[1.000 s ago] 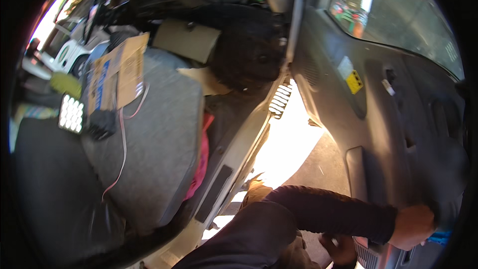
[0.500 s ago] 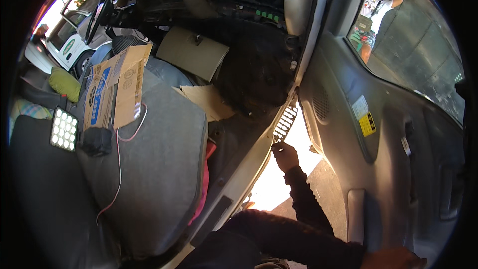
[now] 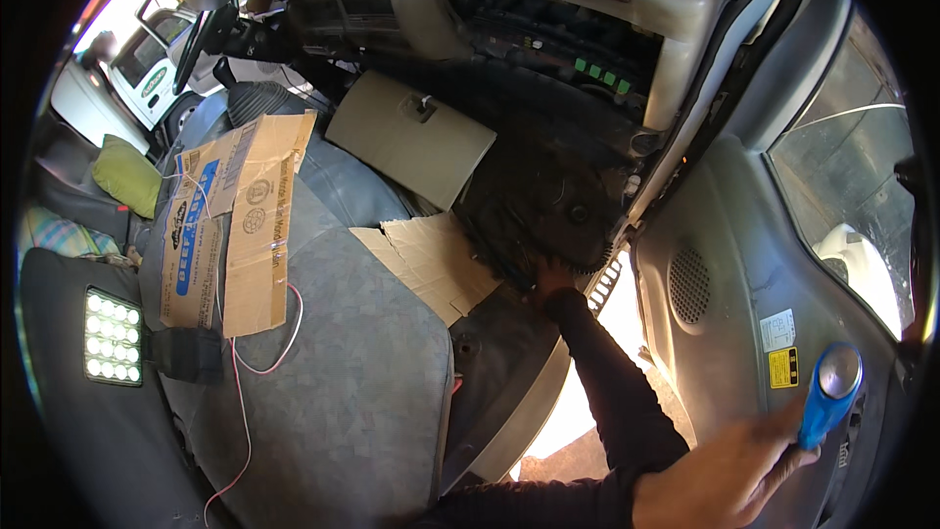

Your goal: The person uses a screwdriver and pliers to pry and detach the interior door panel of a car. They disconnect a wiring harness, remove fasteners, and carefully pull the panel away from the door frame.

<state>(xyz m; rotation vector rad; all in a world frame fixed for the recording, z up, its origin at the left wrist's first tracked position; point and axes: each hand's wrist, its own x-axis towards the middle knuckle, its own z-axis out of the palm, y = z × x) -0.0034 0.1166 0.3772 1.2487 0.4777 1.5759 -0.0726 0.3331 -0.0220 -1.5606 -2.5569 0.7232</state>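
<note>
My left hand (image 3: 729,465), whose forearm crosses in from the lower left, is closed around a blue tool (image 3: 818,416) with a round silvery end. It is beside the open door panel (image 3: 725,382). In the shaded footwell, my right hand (image 3: 554,279) reaches to the dark floor, close to the sill's perforated strip (image 3: 604,286). Its fingers look stretched out and apart, though shade dims them. Left of it lies a torn cardboard piece (image 3: 431,260). Farther off, a grey-beige glovebox lid (image 3: 411,137) lies loose below the open dashboard cavity (image 3: 548,34), where green fuses show.
A folded cardboard box (image 3: 259,255) lies on the grey seat (image 3: 343,402), with a thin red-and-white wire (image 3: 245,431) hanging over it. A lit LED lamp (image 3: 114,335) rests at the left. Behind it is a green cushion (image 3: 127,176). Bright light fills the door gap.
My right hand has moved from the bright door gap into the footwell. My left hand has risen, and the blue tool is now visible. My view has shifted; the person outside is gone from it.
</note>
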